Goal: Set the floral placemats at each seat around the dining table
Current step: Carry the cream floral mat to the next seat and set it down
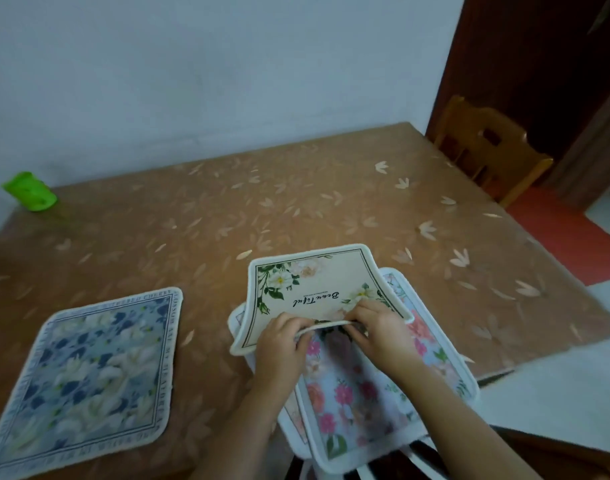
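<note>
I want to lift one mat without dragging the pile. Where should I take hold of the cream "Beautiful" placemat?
Take the cream placemat by its near edge, coming from the person's side. That edge is bowed up off the pink-flowered placemat below, which leaves room for fingers underneath. The left hand and right hand pinch it there.

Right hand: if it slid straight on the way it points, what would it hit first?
Probably the cream placemat that the right hand pinches; it would slide across its printed face, then likely reach bare table. Depth is unclear.
</note>
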Tool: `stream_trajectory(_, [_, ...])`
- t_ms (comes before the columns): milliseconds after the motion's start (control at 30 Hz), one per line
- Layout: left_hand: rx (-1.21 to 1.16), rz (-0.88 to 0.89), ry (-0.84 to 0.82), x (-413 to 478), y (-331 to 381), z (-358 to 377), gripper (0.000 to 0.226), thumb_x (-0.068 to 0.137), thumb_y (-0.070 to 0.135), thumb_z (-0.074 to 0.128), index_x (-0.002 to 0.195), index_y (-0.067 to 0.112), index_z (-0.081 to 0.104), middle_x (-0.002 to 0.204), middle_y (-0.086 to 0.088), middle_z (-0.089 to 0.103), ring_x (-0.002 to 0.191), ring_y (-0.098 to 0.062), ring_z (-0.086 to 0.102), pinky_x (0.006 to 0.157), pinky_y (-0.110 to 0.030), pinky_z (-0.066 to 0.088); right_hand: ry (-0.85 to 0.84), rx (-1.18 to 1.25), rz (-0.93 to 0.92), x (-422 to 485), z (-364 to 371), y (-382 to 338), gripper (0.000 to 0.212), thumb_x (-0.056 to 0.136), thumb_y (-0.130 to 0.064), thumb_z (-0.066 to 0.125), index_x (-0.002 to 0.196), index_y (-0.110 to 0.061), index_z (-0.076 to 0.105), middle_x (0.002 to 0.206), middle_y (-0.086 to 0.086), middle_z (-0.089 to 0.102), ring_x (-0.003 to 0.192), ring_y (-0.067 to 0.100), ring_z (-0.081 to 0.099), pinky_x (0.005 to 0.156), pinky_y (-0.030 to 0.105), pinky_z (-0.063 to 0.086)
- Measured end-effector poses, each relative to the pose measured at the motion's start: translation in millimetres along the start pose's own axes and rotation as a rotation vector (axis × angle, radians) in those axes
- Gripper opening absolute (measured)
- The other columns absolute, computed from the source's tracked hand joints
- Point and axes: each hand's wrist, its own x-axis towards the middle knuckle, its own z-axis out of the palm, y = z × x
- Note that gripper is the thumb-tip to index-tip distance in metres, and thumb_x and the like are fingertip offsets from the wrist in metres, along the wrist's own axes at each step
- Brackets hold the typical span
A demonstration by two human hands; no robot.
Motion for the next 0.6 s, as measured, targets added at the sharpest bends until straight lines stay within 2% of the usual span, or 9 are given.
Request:
stream_trajectory(300, [-0.052, -0.022, -0.025, -77.9, 19.6, -25.7, 0.005, 0.082, 0.014, 0.064, 0.086, 0.012, 0.066, 0.084, 0.004, 0.056, 0.082, -0.017, 0.055, 0.072, -0.035, 0.048, 0.043, -0.049, 0.072, -87.1, -26.5, -52.0, 0.005, 0.081, -0.007, 0.063, 0.082, -0.003, 0.067, 0.085, 0.010, 0.066, 0.084, 0.029, 0.059, 0.067, 0.039, 0.051])
stream_trajectory(600, [-0.192, -0.013, 0.046, -131.2, 54.6, -34.3, 0.007, 0.078, 0.006, 0.068, 0.084, 0.008, 0.069, 0.085, -0.002, 0.063, 0.082, -0.018, 0.058, 0.073, -0.036, 0.050, 0.047, -0.063, 0.103, -143.8, -55.9, -73.7, 0.009, 0.082, -0.004, 0.061, 0.089, -0.003, 0.066, 0.093, 0.010, 0.066, 0.090, 0.025, 0.059, 0.074, 0.041, 0.051])
